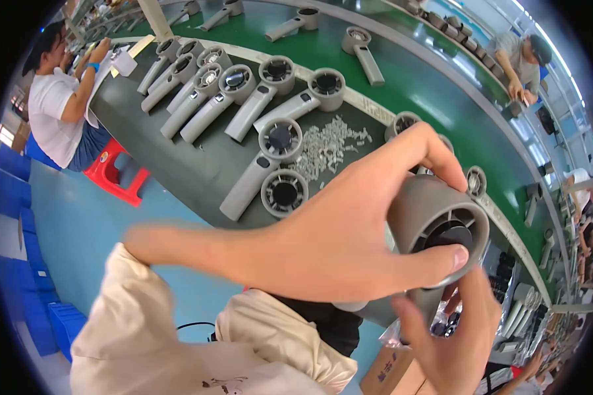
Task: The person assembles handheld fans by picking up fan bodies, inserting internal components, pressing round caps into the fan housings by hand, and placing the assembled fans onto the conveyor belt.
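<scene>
Close in front of me is a grey handheld fan [420, 205], its round head tilted so the open rim and black hub show. My left hand [356, 237] is wrapped round this head, the thumb pressing at the front by the hub and the fingers over the far side. Below it, my right hand [461, 336] closes round the fan's handle, which is mostly hidden by the fingers. Beside my left wrist lie another fan head [284, 192] and a grey fan with a handle [247, 187]. A heap of small pale pieces [326, 148] is spread beyond them.
Several grey fans [211, 99] lie in a row on the dark worktop [145, 138]. A green conveyor [408, 69] behind carries more fans. Co-workers sit at the far left and upper right. A red stool [115, 172] and blue bins [20, 263] stand left; a cardboard box [385, 372] is below.
</scene>
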Motion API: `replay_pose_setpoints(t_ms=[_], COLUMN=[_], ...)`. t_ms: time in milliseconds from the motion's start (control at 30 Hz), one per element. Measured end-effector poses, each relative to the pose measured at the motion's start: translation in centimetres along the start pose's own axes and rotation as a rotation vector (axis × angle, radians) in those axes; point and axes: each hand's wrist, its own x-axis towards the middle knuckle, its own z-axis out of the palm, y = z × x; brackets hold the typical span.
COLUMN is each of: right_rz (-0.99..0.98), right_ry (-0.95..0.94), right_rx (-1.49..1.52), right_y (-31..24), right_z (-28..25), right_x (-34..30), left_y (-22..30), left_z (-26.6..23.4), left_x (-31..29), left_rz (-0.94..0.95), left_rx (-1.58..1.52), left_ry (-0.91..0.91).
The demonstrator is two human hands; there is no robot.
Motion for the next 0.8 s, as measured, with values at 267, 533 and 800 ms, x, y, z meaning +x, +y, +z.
replay_pose_setpoints(t_ms=[267,533,800], right_rz=[-0.160,-0.057,0.336], right_ry=[0.170,0.228,-0.002], right_rx=[-0.223,-0.520,-0.238], right_y=[10.0,28.6,29.0], right_z=[-0.7,0.6,-0.2], right_x=[15.9,31.1,29.4], left_y=[-1.1,-8.9,-8.7], left_z=[-15.6,-26.2,-26.1], left_x=[14.2,22.0,24.4], left_rz=[0.138,-0.238,-0.287], left_rx=[1.121,1.133,1.152], left_ry=[0.285,0.244,0.249])
